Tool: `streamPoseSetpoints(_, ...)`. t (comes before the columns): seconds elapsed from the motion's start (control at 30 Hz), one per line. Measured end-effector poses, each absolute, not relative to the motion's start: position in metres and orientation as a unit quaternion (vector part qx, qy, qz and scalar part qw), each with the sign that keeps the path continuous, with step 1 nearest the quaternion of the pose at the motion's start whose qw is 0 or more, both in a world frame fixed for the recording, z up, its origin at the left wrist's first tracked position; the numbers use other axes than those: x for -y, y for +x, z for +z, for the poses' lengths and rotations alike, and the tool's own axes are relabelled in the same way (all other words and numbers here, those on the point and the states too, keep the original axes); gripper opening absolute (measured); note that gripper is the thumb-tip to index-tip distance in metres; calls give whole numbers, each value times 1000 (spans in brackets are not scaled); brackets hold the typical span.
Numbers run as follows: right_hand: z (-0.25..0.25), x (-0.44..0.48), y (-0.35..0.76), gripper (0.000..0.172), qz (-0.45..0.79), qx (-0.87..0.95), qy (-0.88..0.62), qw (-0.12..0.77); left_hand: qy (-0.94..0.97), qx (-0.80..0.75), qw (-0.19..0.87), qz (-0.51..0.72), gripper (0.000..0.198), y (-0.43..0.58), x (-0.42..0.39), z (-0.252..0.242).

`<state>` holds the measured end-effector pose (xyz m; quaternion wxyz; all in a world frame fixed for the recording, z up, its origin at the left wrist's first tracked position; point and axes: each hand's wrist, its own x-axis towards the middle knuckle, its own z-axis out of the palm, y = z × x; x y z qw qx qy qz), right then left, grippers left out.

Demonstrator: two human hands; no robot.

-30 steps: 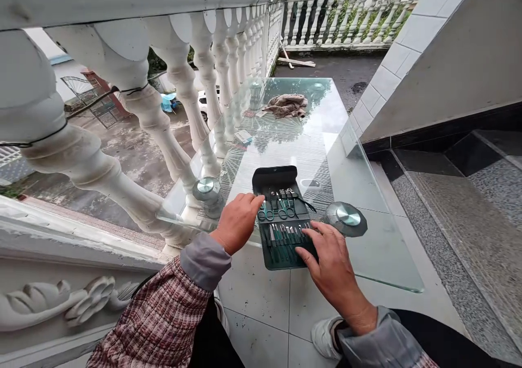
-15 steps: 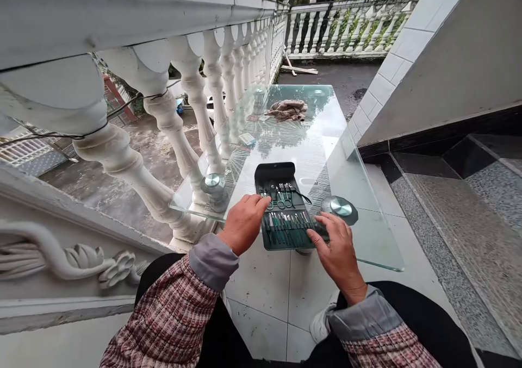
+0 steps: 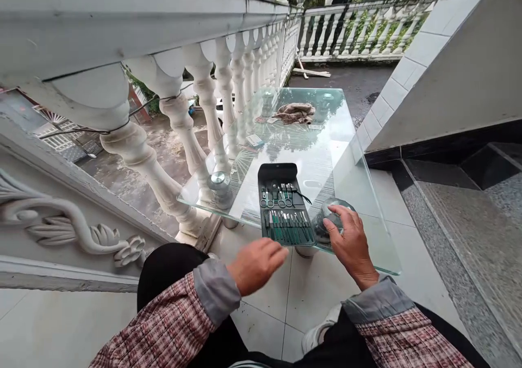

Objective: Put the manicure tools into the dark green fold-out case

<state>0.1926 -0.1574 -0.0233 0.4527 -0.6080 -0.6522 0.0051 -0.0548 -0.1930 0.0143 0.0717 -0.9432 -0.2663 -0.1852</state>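
A dark manicure set case (image 3: 277,166) lies unfolded on the near part of the glass table (image 3: 240,216). Scissors (image 3: 282,203) and nail clippers sit in its upper row, and several slender metal tools (image 3: 287,218) fill the lower row. Just in front of the case's near edge is my left hand (image 3: 259,264), slightly blurred, its fingers bent and pointing right; the thumb is hidden and no object shows in it. My right hand (image 3: 349,240) hovers beside the case's right side, near a round table support (image 3: 338,207). Its thumb and fingers are apart, holding nothing.
Toward the table's far end lies a crumpled brown cloth (image 3: 296,112). A small card or packet (image 3: 255,141) rests at the left. White balusters (image 3: 177,123) run along the table's left side, and stone steps (image 3: 444,210) rise at the right.
My left hand has let go of the case's left edge and moved down toward me. My right hand has shifted right, away from the case. The view has turned slightly left.
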Motion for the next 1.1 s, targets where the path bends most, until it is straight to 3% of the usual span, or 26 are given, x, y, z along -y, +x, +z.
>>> streamPoseSetpoints(0.23,-18,133,199,20,75,649,-585,481,-979,61,165,-98,25,-28,180,14)
streamPoseSetpoints(0.5,-7,128,189,20,184,650,-593,437,-974,-30,197,-105,34,-6,161,-8)
streamPoseSetpoints(0.83,-15,114,174,22,221,649,-619,383,-982,-28,93,-162,32,-17,150,-23)
streamPoseSetpoints(1.1,-18,108,165,25,186,668,-624,360,-972,71,163,-153,35,-30,122,-14)
